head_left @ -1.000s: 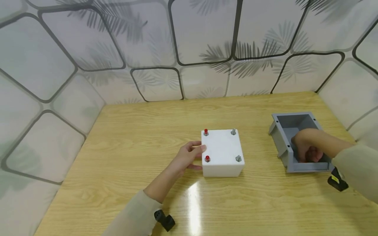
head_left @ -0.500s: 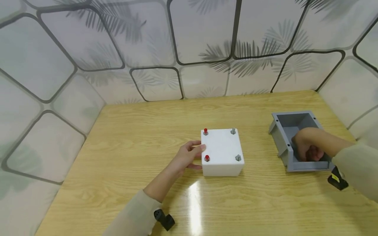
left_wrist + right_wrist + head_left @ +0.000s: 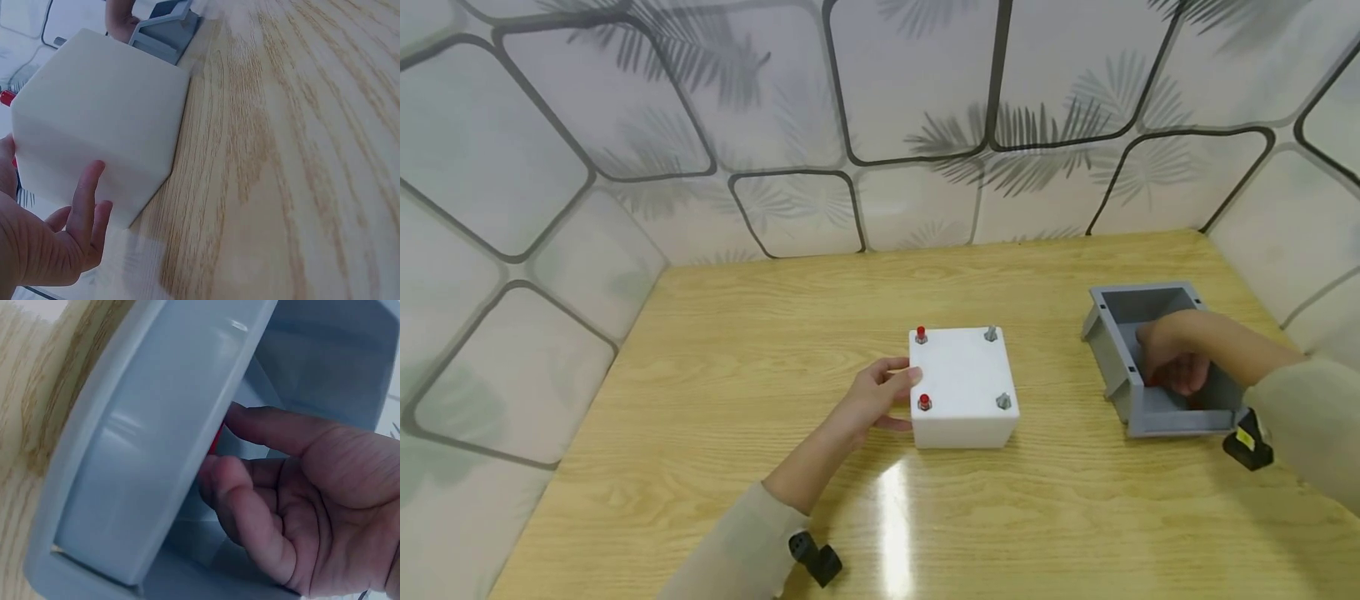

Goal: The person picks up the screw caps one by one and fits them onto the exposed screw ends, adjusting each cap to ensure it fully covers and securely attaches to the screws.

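Note:
A white box (image 3: 964,375) sits on the wooden table, two red-tipped posts (image 3: 924,402) on the left of its top and two plain metal posts (image 3: 1003,401) on the right. My left hand (image 3: 880,393) is at its left side, thumb over the top edge; in the left wrist view the extended fingers (image 3: 87,194) touch the side wall. My right hand (image 3: 1172,348) reaches into a grey bin (image 3: 1114,367). Its thumb and curled fingers pinch a small red piece (image 3: 216,440), mostly hidden by the bin's wall and the fingertips.
Another bit of red (image 3: 1195,402) shows on the bin floor below the right hand. The wooden table (image 3: 760,333) is bordered by a patterned wall covering (image 3: 917,208) at the back and both sides. A bright reflection lies in front of the box.
My right hand has risen slightly inside the bin and shifted back, its fingers now showing more and red appearing at the fingertips. The left hand and the box stay in place.

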